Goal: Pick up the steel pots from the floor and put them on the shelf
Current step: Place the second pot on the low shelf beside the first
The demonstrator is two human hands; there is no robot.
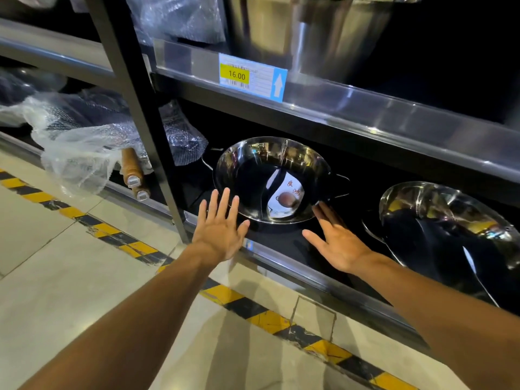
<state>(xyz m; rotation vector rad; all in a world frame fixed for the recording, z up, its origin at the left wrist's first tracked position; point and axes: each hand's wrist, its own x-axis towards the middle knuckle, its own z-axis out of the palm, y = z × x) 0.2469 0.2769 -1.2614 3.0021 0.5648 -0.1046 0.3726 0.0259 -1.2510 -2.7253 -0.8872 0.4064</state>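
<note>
Nearest the camera, at the bottom of the frame, lay a pale tiled floor [70, 277] crossed by a strip of yellow-and-black hazard tape [270, 319] that ran from the left edge down to the lower right. Two bare forearms reached up from the lower corners. The left hand [219, 235] was spread flat with its fingers wide, holding nothing, its fingertips at or just short of the near left rim of a steel wok [270, 178]. The right hand [337, 243] was likewise spread and empty, its fingertips against the wok's near right rim.

The wok sat in the centre of the frame on the dark bottom shelf [284, 243], tilted toward the camera, with loop handles on either side and a paper label [287, 197] inside. A second steel wok [450, 226] rested on the same shelf at the right, partly cut off by the frame edge.

Left of the black upright post [140, 108], bubble-wrapped pans [84, 142] lay with wooden handles [133, 170] poking out; what the wrap covered was hard to make out.

Farther up, a steel shelf edge [365, 108] carried a price tag [251, 76] reading 16.00 with an upward arrow. Above it, large steel pots [323, 32] were cut off by the top of the frame, and the upper right was too dark to read.
</note>
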